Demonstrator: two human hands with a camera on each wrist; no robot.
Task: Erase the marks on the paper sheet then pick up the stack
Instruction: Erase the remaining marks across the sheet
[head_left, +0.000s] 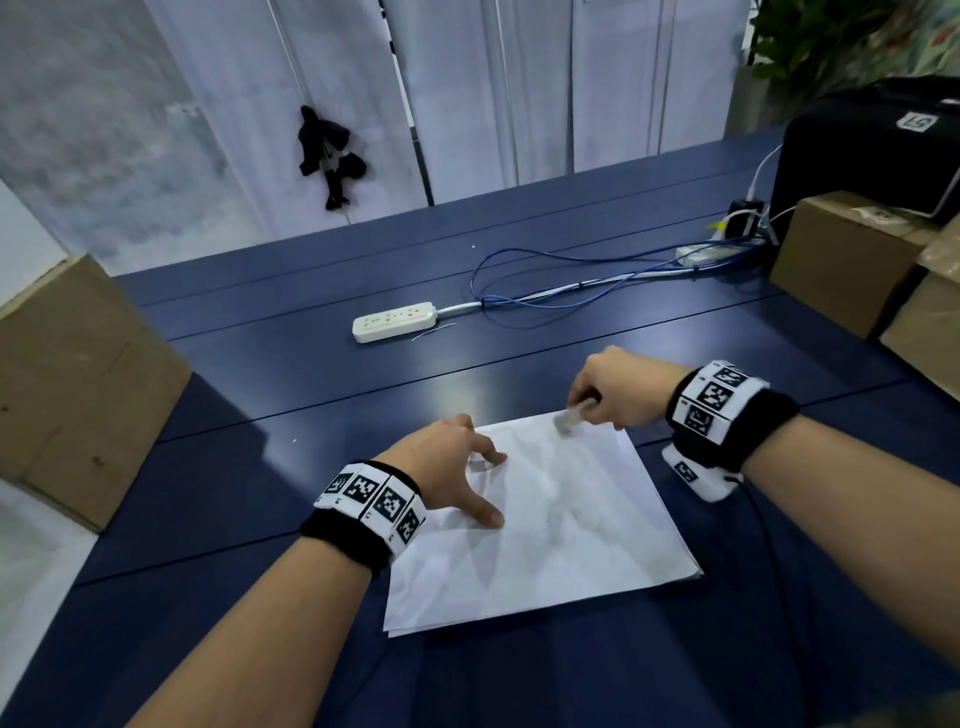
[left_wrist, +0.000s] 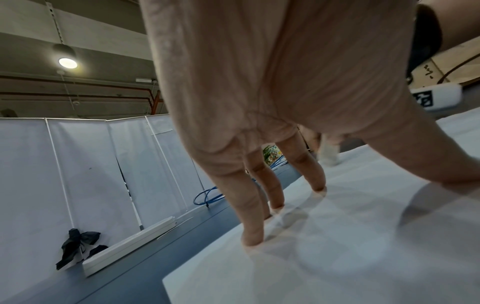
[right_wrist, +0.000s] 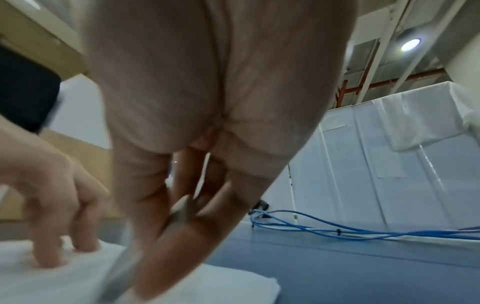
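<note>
The only readable writing is a white tag (head_left: 917, 122) on the black case (head_left: 872, 140) at the far right, showing 2 inverted characters that look like "57". Both wrists wear black bands with square black-and-white coded markers.

The paper stack (head_left: 545, 545) is thin, white and faintly creased, with pale grey traces on the top sheet. It lies flat on the dark blue table (head_left: 311, 395) right in front of the person, its lower edges slightly fanned.

The left hand (head_left: 457, 467) is spread, with straight fingertips (left_wrist: 253, 241) and thumb pressing down on the stack's left part. The right hand (head_left: 618, 389) pinches a small pale eraser (head_left: 569, 418) against the sheet's far corner; the eraser is blurred.

The head view alone shows the brown cardboard boxes (head_left: 78, 384) on both sides and the white power strip (head_left: 394, 322). The left wrist view adds a ceiling lamp (left_wrist: 67, 62) and white partition panels (left_wrist: 85, 164). The right wrist view shows the blue cables (right_wrist: 363, 230) close, lying across the tabletop.
</note>
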